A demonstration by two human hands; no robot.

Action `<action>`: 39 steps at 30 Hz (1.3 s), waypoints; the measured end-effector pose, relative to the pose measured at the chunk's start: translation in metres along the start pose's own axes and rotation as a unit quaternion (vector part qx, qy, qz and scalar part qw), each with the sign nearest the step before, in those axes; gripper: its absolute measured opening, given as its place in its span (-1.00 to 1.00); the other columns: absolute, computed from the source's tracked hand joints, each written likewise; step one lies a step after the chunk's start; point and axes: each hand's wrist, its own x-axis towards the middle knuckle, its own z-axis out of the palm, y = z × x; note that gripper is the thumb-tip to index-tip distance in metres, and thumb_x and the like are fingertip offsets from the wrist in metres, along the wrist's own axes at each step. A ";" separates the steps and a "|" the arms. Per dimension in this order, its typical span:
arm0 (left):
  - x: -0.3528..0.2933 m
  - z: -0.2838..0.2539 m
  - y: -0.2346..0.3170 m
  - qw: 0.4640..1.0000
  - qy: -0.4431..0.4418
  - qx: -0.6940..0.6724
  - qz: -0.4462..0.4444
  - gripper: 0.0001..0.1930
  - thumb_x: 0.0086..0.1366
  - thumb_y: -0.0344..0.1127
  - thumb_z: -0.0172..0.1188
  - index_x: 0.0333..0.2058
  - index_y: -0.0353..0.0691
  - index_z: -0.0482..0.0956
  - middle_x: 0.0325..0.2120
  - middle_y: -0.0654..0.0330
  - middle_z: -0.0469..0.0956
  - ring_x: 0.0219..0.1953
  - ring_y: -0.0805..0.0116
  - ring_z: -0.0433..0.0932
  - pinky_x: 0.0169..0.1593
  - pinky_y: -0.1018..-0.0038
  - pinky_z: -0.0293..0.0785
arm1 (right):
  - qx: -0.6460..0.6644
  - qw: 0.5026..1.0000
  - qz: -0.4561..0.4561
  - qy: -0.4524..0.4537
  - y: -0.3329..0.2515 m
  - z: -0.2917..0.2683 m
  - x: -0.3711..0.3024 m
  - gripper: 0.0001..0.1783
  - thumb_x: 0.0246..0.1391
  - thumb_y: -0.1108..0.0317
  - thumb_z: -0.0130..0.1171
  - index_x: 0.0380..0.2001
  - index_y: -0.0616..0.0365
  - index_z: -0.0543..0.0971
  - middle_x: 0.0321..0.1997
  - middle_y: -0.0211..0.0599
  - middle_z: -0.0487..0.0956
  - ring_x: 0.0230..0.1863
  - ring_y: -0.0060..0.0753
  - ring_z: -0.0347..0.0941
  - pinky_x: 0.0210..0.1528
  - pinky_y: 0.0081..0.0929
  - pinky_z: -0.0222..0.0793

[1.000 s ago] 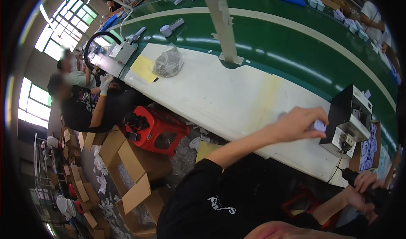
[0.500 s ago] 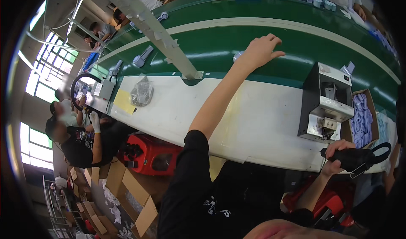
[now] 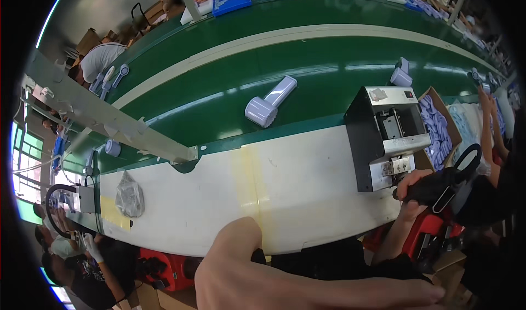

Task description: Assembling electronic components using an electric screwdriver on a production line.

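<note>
My left arm is bent, and my left hand [image 3: 307,291] is very close along the bottom edge. One finger stretches out to the right; the others are partly cut off, and no object shows in it. At the right, my right hand [image 3: 411,192] is wrapped round a black electric screwdriver [image 3: 433,188] with a cord loop and wire hanger. Its tip points left, beside the metal front of a black and silver bench machine [image 3: 386,140] resembling a screw feeder. A lilac plastic housing with a round head and handle [image 3: 263,111] lies on the green belt [image 3: 208,118] beyond the worktop.
A white worktop [image 3: 312,173] with yellow tape spans the front. A clear plastic bag [image 3: 130,195] lies at its left, near a slanting post [image 3: 126,129]. Right of the machine stands a carton [image 3: 450,126] of lilac parts. Co-workers sit left, right and across the belt.
My left arm has drawn back from above the belt to close by me, uncovering the lilac housing. The view has turned right. My right hand still holds the screwdriver, now closer to the machine's front.
</note>
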 end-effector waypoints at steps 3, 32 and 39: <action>-0.015 -0.003 0.024 0.999 0.042 0.016 0.017 -0.56 0.13 0.00 0.21 -0.15 -0.24 0.57 -0.19 0.16 0.57 -0.25 0.25 0.59 -0.25 0.40 0.48 | -0.023 0.998 0.010 0.057 -0.010 0.006 0.007 -0.32 -0.10 -0.26 0.21 -0.36 0.15 0.25 -0.68 -0.41 0.28 -0.74 -0.65 0.19 -0.72 -0.78 0.10; -0.089 -0.014 0.073 0.964 0.154 -0.086 0.197 -0.65 0.14 -0.21 0.18 -0.13 -0.26 0.54 -0.09 0.19 0.49 -0.21 0.38 0.57 -0.31 0.49 0.49 | 0.062 0.990 0.033 0.124 -0.006 0.014 0.011 -0.28 -0.19 -0.24 0.32 -0.37 0.18 0.26 -0.70 -0.42 0.28 -0.78 -0.64 0.16 -0.76 -0.71 0.10; -0.085 -0.017 0.075 0.959 0.145 -0.132 0.204 -0.66 0.14 -0.25 0.17 -0.12 -0.26 0.53 -0.06 0.19 0.47 -0.20 0.42 0.56 -0.33 0.52 0.49 | 0.058 0.992 0.037 0.109 -0.012 0.007 0.014 -0.32 -0.10 -0.25 0.23 -0.38 0.13 0.22 -0.70 -0.47 0.22 -0.77 -0.67 0.12 -0.76 -0.71 0.07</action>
